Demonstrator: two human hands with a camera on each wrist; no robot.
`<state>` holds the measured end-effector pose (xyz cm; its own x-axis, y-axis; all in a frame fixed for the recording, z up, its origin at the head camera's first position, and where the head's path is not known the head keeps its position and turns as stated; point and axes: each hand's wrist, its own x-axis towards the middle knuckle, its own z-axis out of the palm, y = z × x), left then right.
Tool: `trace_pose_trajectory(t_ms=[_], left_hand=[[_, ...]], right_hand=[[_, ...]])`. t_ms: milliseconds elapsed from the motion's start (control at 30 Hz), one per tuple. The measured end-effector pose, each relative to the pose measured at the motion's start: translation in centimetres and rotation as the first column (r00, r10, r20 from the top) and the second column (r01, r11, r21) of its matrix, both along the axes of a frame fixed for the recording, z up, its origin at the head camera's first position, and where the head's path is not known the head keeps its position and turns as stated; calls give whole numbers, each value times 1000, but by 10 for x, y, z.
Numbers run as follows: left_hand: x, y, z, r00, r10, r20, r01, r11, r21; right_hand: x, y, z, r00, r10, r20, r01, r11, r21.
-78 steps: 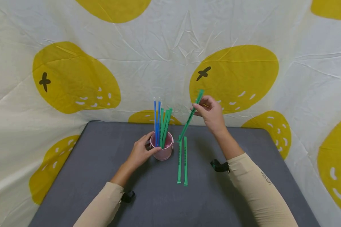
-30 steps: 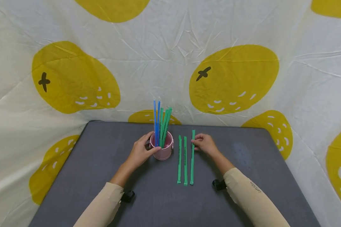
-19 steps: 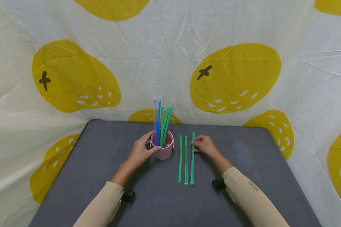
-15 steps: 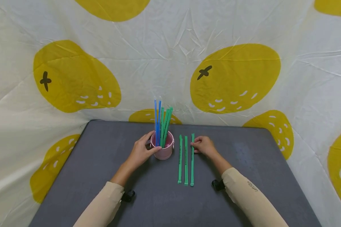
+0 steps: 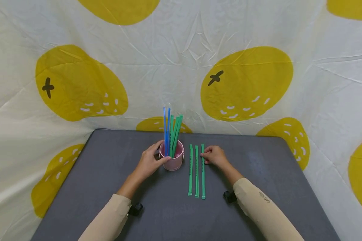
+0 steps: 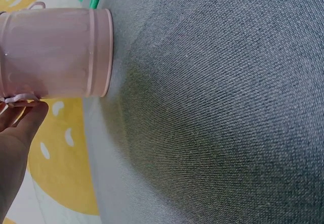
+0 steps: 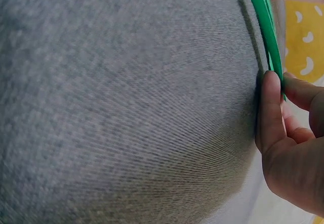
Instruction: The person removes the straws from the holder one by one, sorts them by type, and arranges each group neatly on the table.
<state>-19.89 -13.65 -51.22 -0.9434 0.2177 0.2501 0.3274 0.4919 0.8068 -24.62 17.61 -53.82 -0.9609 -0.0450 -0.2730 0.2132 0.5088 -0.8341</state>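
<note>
My left hand (image 5: 150,161) grips a small pink bucket (image 5: 173,164), thumb and fingers on either side of its rim. In the left wrist view, fingertips meet the bucket's side handle (image 6: 23,97). Green paper-wrapped straws (image 5: 175,135) and two blue straws (image 5: 164,129) in clear wrap stand in the bucket. My right hand (image 5: 216,156) pinches the upper end of a green-wrapped straw (image 5: 203,180) between thumb and finger, low over the table. To its left lie two more green straws, a middle one (image 5: 197,177) and a left one (image 5: 190,174), roughly parallel to it.
The dark grey table (image 5: 108,187) has its far edge close to a white cloth backdrop (image 5: 169,43) printed with yellow fruit shapes. A black strap end (image 5: 230,196) hangs at the right wrist, another strap (image 5: 135,209) at the left.
My right hand has brought the tilted green straw down from above, to the right of the two lying straws, then shifted it slightly left and nearer. My left hand stays on the bucket.
</note>
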Motion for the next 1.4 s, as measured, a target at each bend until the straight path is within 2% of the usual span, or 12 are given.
trace_pose_trajectory(t_ms=[400,667,1100,1400], left_hand=[[1,-1,0,1000,-9,-10,9,1000,5],[0,-2,-1,1000,-9,6,9,1000,0],[0,-1,0,1000,-4,13,4,1000,-4],[0,-1,3,1000,-6,21,6,1000,-15]], right_hand=[[2,-1,1,1000,17,-15,-16,999,41],[2,-1,3,998,67,-20,-66,996,54],[3,-1,4,997,73,-5,-72,997,31],[-1,-3,5,996,93,-14,-92,993,71]])
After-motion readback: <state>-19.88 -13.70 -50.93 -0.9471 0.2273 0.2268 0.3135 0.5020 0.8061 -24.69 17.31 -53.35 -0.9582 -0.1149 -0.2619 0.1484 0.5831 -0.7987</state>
